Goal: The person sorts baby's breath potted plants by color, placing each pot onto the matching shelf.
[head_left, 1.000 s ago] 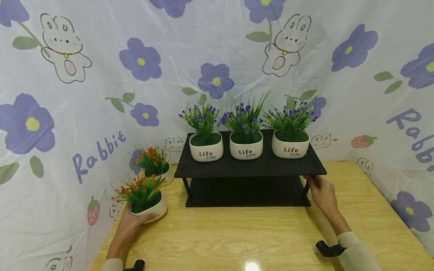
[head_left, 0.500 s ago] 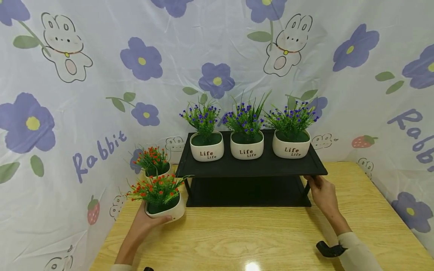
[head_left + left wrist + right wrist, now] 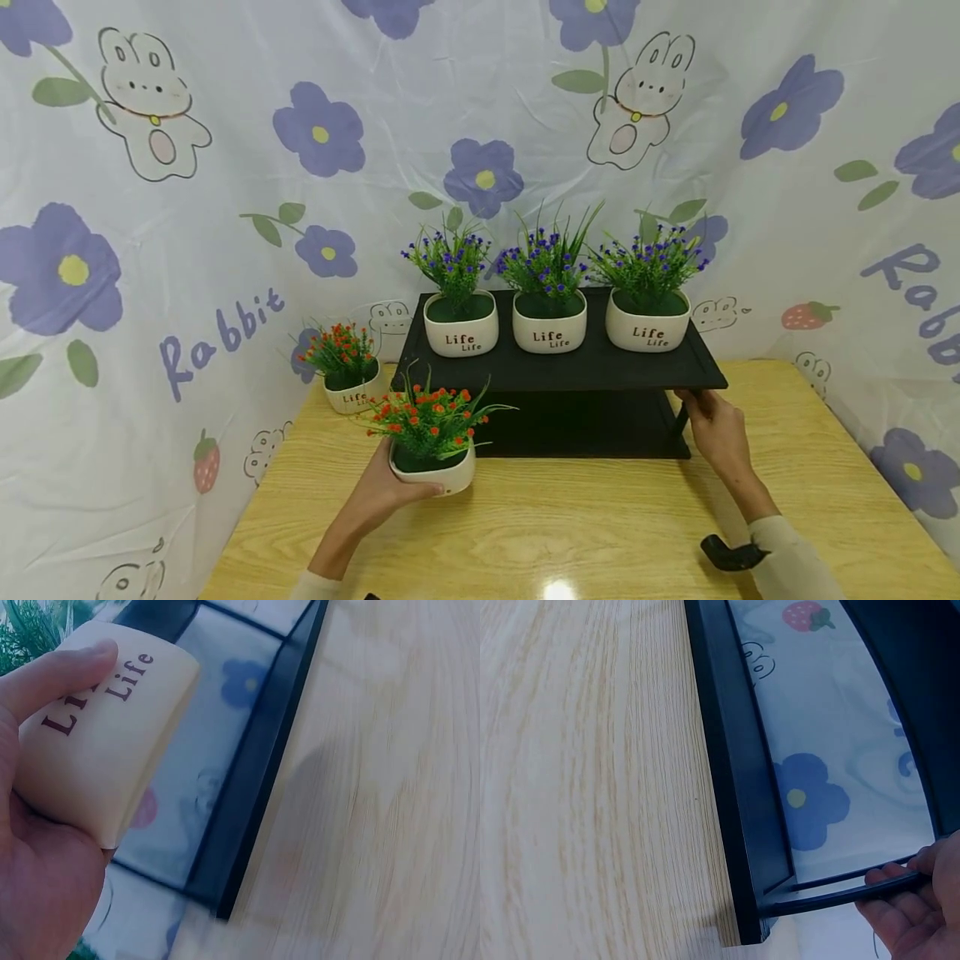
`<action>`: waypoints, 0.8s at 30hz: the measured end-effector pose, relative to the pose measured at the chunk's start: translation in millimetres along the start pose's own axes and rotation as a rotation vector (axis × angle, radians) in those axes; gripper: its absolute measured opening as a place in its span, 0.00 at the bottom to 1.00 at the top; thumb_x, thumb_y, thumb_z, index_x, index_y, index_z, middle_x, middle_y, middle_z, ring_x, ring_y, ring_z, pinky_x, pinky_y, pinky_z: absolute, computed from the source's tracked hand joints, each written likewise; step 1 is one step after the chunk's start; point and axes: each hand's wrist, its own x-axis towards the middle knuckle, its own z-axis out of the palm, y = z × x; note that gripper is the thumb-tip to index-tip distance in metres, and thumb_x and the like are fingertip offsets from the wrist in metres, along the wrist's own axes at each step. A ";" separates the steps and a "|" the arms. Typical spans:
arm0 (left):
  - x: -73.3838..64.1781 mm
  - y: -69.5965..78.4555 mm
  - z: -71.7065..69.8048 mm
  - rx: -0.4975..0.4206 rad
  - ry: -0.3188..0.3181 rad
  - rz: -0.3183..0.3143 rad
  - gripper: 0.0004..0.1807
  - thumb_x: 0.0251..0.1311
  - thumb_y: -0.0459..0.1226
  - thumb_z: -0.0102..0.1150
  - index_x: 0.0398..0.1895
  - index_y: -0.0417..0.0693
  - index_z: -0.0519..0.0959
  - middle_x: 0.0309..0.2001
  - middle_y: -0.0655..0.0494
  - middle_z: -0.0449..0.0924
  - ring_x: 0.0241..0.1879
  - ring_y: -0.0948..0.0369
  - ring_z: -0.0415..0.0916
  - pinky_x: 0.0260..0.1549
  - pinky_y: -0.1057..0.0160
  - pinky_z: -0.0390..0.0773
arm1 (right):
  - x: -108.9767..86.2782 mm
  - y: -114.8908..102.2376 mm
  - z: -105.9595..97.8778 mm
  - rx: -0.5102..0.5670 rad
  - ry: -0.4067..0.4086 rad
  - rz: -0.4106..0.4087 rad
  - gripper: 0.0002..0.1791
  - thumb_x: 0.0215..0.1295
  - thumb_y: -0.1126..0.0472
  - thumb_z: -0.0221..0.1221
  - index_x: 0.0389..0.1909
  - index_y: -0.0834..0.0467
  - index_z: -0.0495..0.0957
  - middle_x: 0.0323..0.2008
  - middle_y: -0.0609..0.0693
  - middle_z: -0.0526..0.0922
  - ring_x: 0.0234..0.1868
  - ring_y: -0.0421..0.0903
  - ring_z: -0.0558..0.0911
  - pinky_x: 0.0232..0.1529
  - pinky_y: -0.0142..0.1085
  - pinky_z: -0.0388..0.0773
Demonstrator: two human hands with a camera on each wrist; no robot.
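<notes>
My left hand (image 3: 377, 493) grips a white flowerpot (image 3: 448, 478) of orange-red artificial flowers, thumb across its front. It is held before the left part of a two-tier black rack (image 3: 555, 372), seemingly above the table. "Life" lettering shows on the pot (image 3: 131, 712) in the left wrist view, partly covered by the thumb. At the rack's front right, my right hand (image 3: 720, 435) holds the post (image 3: 832, 901), fingers curled round it in the right wrist view. Three white pots with purple flowers, including the middle pot (image 3: 550, 329), stand in a row on the top shelf.
Another pot of orange-red flowers (image 3: 352, 392) stands on the wooden table (image 3: 570, 525) left of the rack. The lower shelf (image 3: 577, 423) sits close beneath the top one. A printed cloth (image 3: 405, 100) hangs behind and along both sides.
My left hand has carried the orange-red flowerpot rightward, from beside the other orange-red pot to the front of the rack. My right hand stays on the post.
</notes>
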 end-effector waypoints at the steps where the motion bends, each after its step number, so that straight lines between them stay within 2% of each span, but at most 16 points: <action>1: 0.4 1.4 5.0 0.001 -0.010 -0.003 0.70 0.43 0.42 0.90 0.86 0.53 0.50 0.81 0.44 0.62 0.74 0.44 0.69 0.71 0.40 0.69 | -0.3 -0.1 0.4 -0.001 -0.001 0.000 0.14 0.82 0.63 0.57 0.54 0.69 0.84 0.46 0.72 0.89 0.42 0.66 0.89 0.31 0.31 0.76; 5: 3.8 6.7 27.1 -0.014 -0.056 -0.013 0.68 0.43 0.43 0.90 0.84 0.43 0.53 0.75 0.40 0.68 0.68 0.45 0.75 0.66 0.43 0.75 | -0.9 -0.7 0.6 -0.013 -0.006 0.007 0.14 0.82 0.63 0.57 0.54 0.68 0.85 0.45 0.71 0.89 0.38 0.61 0.89 0.31 0.32 0.75; 7: 6.5 9.9 39.6 -0.021 -0.079 -0.010 0.66 0.44 0.44 0.89 0.83 0.42 0.55 0.73 0.40 0.70 0.66 0.47 0.76 0.64 0.45 0.76 | -1.4 -0.5 0.3 -0.017 -0.009 0.007 0.14 0.82 0.62 0.57 0.54 0.68 0.85 0.46 0.71 0.89 0.39 0.63 0.89 0.31 0.35 0.77; 10: 14.1 15.1 59.7 -0.061 -0.153 0.044 0.66 0.45 0.42 0.88 0.84 0.47 0.53 0.75 0.43 0.69 0.68 0.47 0.76 0.66 0.46 0.75 | -1.1 0.1 -0.1 -0.020 -0.010 0.005 0.14 0.82 0.63 0.56 0.54 0.68 0.85 0.47 0.71 0.89 0.41 0.67 0.89 0.32 0.36 0.78; 12: 18.7 20.0 73.9 -0.065 -0.198 0.086 0.66 0.46 0.41 0.88 0.85 0.50 0.52 0.76 0.44 0.69 0.68 0.48 0.76 0.66 0.47 0.75 | -0.8 0.6 -0.2 -0.018 -0.009 0.005 0.14 0.82 0.63 0.56 0.55 0.68 0.85 0.47 0.71 0.88 0.46 0.70 0.89 0.34 0.36 0.80; 14: 23.4 24.5 88.0 -0.087 -0.248 0.124 0.67 0.47 0.40 0.88 0.86 0.54 0.51 0.77 0.47 0.68 0.69 0.49 0.76 0.66 0.48 0.75 | -0.7 0.7 -0.2 -0.019 -0.012 0.008 0.14 0.82 0.62 0.57 0.55 0.68 0.85 0.47 0.72 0.88 0.45 0.69 0.89 0.33 0.34 0.78; 20: 35.5 35.6 131.2 -0.145 -0.339 0.181 0.68 0.46 0.38 0.88 0.86 0.70 0.50 0.77 0.56 0.68 0.68 0.56 0.76 0.67 0.57 0.75 | -1.0 0.1 0.5 -0.022 -0.013 0.009 0.14 0.82 0.61 0.57 0.54 0.68 0.85 0.46 0.71 0.89 0.40 0.64 0.89 0.30 0.34 0.74; 22: 39.7 37.7 145.2 -0.161 -0.362 0.187 0.67 0.46 0.37 0.87 0.85 0.71 0.51 0.76 0.58 0.69 0.67 0.58 0.77 0.66 0.59 0.75 | -0.6 0.1 0.8 -0.021 -0.003 0.003 0.14 0.82 0.62 0.57 0.54 0.67 0.85 0.45 0.70 0.89 0.38 0.61 0.89 0.29 0.33 0.73; 24: 43.0 39.5 157.9 -0.163 -0.370 0.188 0.66 0.46 0.36 0.87 0.84 0.70 0.53 0.76 0.59 0.69 0.67 0.60 0.77 0.66 0.61 0.75 | 0.1 0.2 1.4 -0.020 0.007 -0.005 0.13 0.81 0.63 0.58 0.53 0.66 0.86 0.43 0.69 0.90 0.32 0.54 0.87 0.28 0.32 0.72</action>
